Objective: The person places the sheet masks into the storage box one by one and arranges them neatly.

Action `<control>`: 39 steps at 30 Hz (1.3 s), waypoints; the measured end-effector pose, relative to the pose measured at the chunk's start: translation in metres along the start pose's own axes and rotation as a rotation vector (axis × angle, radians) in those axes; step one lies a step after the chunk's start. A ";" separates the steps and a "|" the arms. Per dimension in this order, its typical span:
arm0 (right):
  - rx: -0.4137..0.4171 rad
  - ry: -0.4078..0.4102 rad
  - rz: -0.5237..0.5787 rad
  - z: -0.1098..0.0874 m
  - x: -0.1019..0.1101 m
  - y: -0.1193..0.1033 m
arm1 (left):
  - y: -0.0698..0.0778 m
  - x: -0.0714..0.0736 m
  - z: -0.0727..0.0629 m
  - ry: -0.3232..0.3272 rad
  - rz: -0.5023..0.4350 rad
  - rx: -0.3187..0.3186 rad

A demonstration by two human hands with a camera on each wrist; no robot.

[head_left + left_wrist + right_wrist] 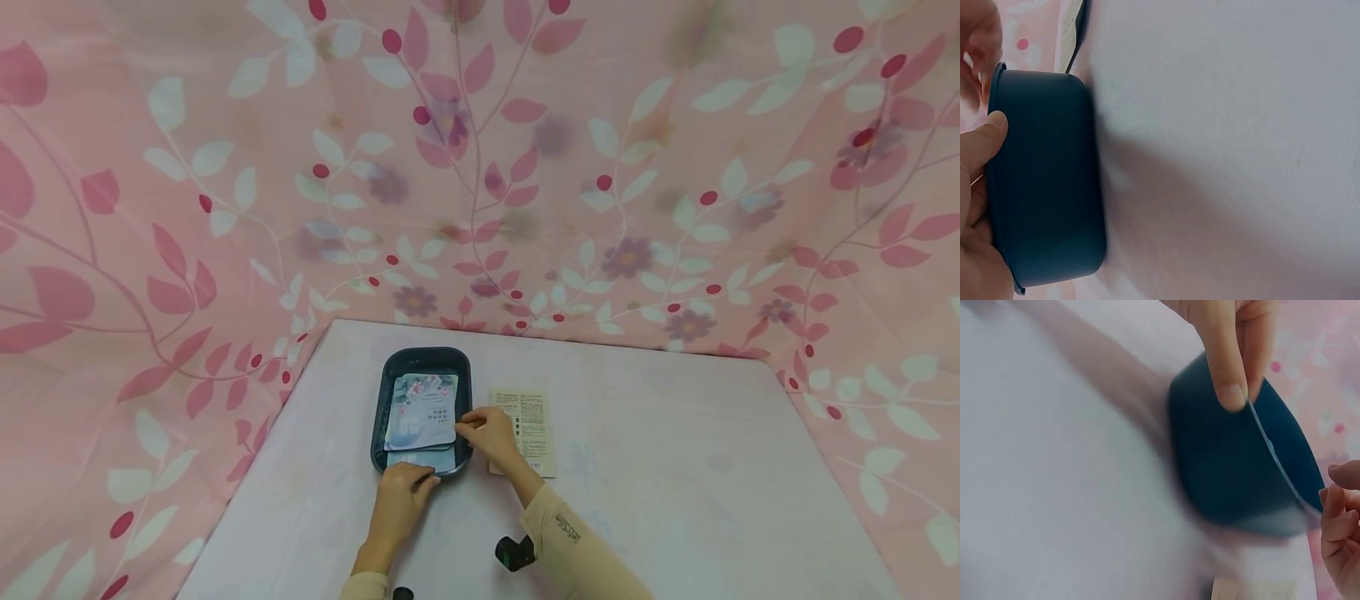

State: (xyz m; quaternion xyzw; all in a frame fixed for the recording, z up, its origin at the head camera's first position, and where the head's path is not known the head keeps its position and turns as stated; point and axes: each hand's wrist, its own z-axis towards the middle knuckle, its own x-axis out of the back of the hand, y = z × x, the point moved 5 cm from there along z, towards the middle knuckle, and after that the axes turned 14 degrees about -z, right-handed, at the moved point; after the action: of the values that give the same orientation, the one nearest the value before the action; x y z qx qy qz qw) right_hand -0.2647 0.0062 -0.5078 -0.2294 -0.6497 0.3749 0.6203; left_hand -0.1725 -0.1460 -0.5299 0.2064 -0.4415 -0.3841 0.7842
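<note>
A dark blue plastic storage box (377, 417) stands on the table, holding a small stack of pale blue, flower-printed flat packets (423, 412). At its near edge my left hand (401, 496) pinches the rim, the thumb (994, 125) outside against the wall. My right hand (491, 435) hovers over the box's right rim, its fingertips beside the top packet's edge. In the right wrist view, the thumb and fingers of that hand (1342, 534) are loosely bent, with nothing visible between them. Whether they touch the packet is hidden.
Right of the box, partly behind my right hand, a cream packet with printed text (536, 425) lies flat on the white-covered table (675, 475). Pink floral cloth (480, 208) hangs around the back and sides. A black wrist camera (515, 552) sits below the right wrist.
</note>
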 end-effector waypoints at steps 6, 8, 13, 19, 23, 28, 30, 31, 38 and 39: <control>0.016 0.055 0.043 -0.018 0.030 0.034 | -0.002 0.001 -0.001 0.002 -0.001 0.020; -0.002 0.077 0.012 -0.023 0.042 0.047 | -0.002 0.001 0.000 -0.002 -0.003 0.021; -0.067 0.159 -0.111 -0.039 0.070 0.073 | 0.000 0.001 0.000 -0.014 -0.003 0.026; -0.161 0.232 -0.178 -0.058 0.088 0.098 | 0.001 0.002 0.002 -0.013 -0.004 0.019; -0.221 0.248 -0.212 -0.069 0.090 0.113 | 0.001 0.001 0.003 -0.014 -0.013 0.023; -0.323 0.165 -0.273 -0.079 0.081 0.127 | 0.000 0.000 0.001 -0.027 -0.005 0.040; -0.349 0.136 -0.277 -0.081 0.076 0.130 | 0.001 0.000 0.001 -0.027 0.000 0.033; -0.358 0.131 -0.274 -0.082 0.073 0.131 | 0.001 0.000 0.001 -0.024 -0.001 0.029; -0.379 0.161 -0.256 -0.078 0.060 0.131 | 0.003 0.000 0.000 -0.010 0.002 0.014; -0.380 0.163 -0.252 -0.077 0.059 0.130 | 0.003 0.000 -0.001 -0.009 0.002 0.014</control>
State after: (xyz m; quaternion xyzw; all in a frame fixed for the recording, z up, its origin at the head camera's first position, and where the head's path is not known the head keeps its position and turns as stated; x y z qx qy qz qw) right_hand -0.2182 0.1465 -0.5744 -0.2888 -0.6799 0.1456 0.6582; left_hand -0.1710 -0.1440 -0.5287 0.2098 -0.4478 -0.3813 0.7811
